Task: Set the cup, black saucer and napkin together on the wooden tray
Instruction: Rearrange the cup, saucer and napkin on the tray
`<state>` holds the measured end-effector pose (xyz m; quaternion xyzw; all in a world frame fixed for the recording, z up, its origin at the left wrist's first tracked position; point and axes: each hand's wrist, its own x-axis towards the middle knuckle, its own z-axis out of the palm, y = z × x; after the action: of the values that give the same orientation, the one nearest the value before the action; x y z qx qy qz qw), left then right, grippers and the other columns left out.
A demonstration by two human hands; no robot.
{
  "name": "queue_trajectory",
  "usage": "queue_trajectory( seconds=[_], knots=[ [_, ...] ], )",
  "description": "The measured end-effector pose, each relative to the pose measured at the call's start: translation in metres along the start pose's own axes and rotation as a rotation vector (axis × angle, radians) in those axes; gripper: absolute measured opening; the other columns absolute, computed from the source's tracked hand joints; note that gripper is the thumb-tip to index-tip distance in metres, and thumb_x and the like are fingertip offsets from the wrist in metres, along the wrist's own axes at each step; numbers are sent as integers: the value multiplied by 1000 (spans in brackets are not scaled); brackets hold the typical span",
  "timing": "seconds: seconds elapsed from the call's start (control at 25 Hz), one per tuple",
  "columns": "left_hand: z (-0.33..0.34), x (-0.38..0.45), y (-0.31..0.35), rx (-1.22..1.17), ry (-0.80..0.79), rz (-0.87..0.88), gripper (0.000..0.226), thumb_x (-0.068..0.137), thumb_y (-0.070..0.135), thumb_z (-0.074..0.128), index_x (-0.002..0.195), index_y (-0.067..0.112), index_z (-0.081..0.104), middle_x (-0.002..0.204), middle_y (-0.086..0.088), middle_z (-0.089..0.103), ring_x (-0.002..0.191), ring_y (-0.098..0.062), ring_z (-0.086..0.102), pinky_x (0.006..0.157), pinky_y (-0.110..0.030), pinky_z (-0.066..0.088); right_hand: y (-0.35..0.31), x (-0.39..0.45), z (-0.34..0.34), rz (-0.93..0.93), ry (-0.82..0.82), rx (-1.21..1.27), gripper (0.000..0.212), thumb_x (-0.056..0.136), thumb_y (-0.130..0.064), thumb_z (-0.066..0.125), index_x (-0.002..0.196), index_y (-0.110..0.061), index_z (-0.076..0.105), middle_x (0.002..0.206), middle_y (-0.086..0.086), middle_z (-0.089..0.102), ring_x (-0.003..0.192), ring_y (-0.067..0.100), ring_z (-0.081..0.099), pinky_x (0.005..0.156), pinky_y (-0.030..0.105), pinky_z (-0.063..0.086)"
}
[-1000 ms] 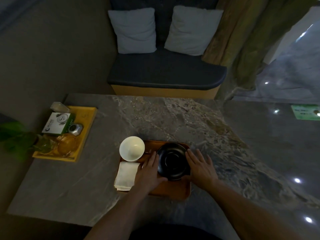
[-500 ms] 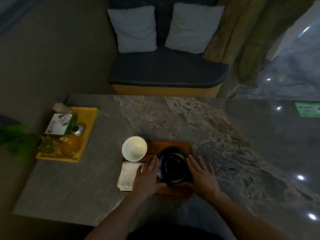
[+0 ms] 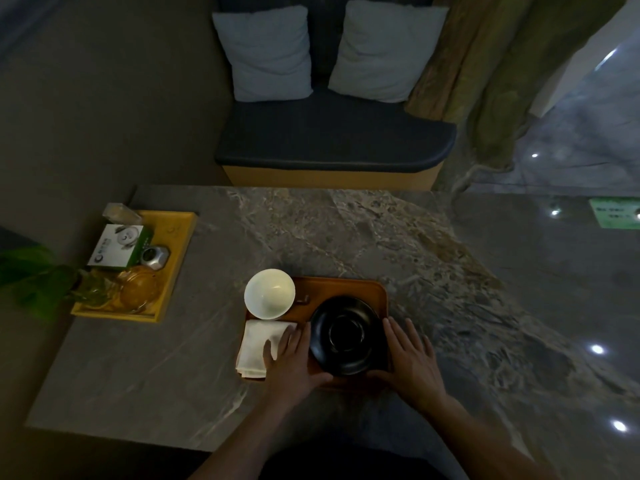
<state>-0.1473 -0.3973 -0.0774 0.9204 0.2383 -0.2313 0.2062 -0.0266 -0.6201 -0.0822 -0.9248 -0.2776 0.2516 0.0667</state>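
The round black saucer sat on the orange-brown wooden tray, at its near right part. The left hand and right hand flanked it, fingers spread flat and thumbs touching its near rim, gripping nothing. Left of the saucer, the white ceramic cup stood at the tray's far left corner, and the folded white napkin lay at the tray's left edge, partly under the left hand's fingers. Nothing blocked either.

Dim room: marble worktop centre, dark bench with two grey cushions top, curtain upper right.
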Motion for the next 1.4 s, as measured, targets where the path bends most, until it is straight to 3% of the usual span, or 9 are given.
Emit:
queue_trajectory(
  seconds=[0.56, 0.72, 1.16, 1.4],
  knots=[
    [-14, 9, -6, 10, 40, 28, 107, 76, 66, 63, 155, 32, -1, 166, 6, 9, 152, -12, -3, 118, -54, -11, -8, -3, 2, -13, 54, -20, 93, 81, -76, 41, 153, -28, 6, 162, -4, 10, 149, 26, 5, 116, 44, 18],
    [-16, 8, -7, -14, 39, 32, 107, 77, 65, 64, 155, 32, -1, 166, 5, 11, 153, -14, -2, 118, -56, -9, -10, -3, 4, 8, 39, -20, 92, 81, -77, 39, 153, -31, 2, 163, -5, 6, 149, 24, 5, 117, 43, 16],
    [-17, 2, -3, -73, 42, 15, 104, 81, 55, 67, 155, 33, -2, 166, 2, 8, 153, -15, -4, 117, -56, -12, -10, 0, 6, 24, 43, -37, 89, 80, -79, 38, 152, -34, 12, 162, -4, 15, 146, 26, 19, 114, 44, 21],
    [-21, 3, -2, -80, 27, 10, 103, 82, 52, 68, 156, 32, -2, 166, 4, 8, 152, -15, -4, 117, -57, -11, -12, -1, 5, 19, 50, -46, 90, 80, -80, 33, 152, -33, 10, 163, -3, 11, 147, 22, 17, 115, 44, 20]
  ],
)
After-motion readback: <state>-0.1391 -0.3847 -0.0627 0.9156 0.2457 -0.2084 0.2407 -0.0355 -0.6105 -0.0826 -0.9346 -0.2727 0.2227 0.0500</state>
